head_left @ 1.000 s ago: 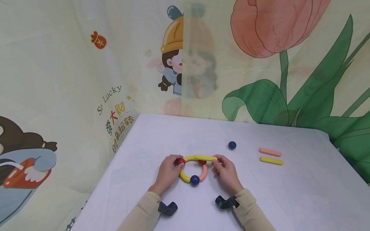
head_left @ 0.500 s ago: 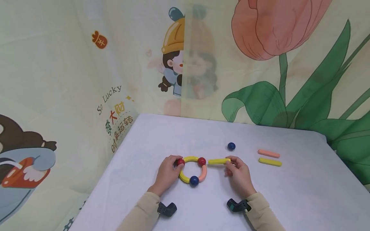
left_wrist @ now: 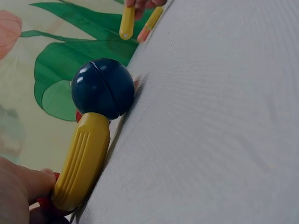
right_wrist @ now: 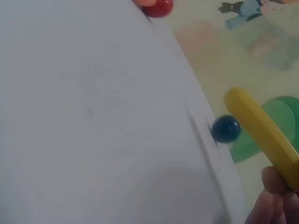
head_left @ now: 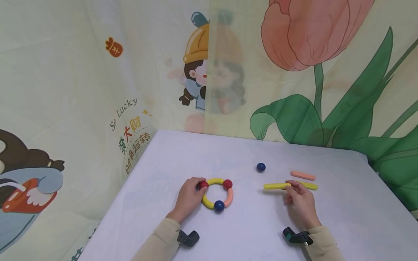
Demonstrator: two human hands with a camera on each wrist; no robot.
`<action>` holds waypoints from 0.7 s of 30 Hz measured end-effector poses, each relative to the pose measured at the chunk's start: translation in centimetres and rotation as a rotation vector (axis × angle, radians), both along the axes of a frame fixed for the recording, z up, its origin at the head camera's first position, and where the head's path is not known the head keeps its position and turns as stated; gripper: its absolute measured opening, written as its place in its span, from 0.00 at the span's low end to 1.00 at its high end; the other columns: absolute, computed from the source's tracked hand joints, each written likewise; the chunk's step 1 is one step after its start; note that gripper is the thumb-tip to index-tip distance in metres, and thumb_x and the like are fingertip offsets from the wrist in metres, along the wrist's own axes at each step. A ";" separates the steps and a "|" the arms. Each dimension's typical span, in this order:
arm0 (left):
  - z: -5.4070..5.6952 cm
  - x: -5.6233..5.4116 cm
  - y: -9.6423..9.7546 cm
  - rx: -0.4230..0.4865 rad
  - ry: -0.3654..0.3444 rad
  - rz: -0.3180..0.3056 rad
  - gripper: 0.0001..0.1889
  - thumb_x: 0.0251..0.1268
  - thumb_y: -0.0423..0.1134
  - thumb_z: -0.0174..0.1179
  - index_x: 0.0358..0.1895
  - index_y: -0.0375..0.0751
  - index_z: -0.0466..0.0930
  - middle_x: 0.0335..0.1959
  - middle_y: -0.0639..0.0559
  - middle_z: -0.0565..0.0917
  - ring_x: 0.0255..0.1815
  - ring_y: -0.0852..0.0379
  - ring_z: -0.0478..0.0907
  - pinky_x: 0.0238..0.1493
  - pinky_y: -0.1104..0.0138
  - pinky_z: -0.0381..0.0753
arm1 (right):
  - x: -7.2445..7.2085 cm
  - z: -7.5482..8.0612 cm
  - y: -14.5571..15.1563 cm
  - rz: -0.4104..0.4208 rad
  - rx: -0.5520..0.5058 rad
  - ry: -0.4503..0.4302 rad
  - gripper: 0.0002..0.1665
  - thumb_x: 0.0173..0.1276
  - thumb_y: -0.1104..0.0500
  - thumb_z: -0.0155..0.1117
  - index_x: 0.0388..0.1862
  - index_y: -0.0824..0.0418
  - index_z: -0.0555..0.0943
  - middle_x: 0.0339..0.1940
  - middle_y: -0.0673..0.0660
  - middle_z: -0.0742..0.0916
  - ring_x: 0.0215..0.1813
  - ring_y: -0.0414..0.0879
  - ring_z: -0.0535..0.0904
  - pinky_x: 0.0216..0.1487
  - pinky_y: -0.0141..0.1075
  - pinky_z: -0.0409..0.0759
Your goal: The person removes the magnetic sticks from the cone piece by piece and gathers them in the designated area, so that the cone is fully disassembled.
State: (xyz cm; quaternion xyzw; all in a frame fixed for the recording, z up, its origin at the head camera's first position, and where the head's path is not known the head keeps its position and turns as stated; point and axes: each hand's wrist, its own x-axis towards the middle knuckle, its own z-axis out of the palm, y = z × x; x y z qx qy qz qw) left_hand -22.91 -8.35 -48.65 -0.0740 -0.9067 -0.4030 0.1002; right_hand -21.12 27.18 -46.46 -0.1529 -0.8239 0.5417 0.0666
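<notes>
A ring of curved rods and balls lies on the white table. Its parts are two yellow curved rods [left_wrist: 84,161], a pink curved rod [head_left: 230,196], a blue ball [head_left: 219,206] and two red balls [head_left: 227,184]. My left hand [head_left: 189,197] pinches the red ball at the ring's left side. Off to the right, my right hand [head_left: 302,201] pinches one end of a straight yellow rod [head_left: 275,186], held above the table and pointing left. Behind that hand, a second yellow rod [head_left: 308,186] lies partly hidden on the table.
A pink straight rod [head_left: 303,175] lies just beyond the second yellow rod. A loose blue ball [head_left: 261,167] rests farther back, left of the rods. Printed cloth [head_left: 235,119] hangs behind the table [head_left: 183,152] and along its left side.
My right hand has carried the straight yellow rod away from the ring's right red ball, rightward toward the loose rods. My left hand stays at the ring, which lies nearly where it was.
</notes>
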 end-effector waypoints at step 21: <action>0.3 0.2 0.1 -0.039 -0.031 0.005 0.19 0.63 0.39 0.67 0.57 0.45 0.80 0.51 0.50 0.81 0.54 0.53 0.77 0.56 0.59 0.79 | 1.5 -1.8 6.8 -0.180 0.289 -0.017 0.27 0.78 0.52 0.48 0.67 0.68 0.70 0.51 0.67 0.80 0.35 0.48 0.75 0.26 0.27 0.73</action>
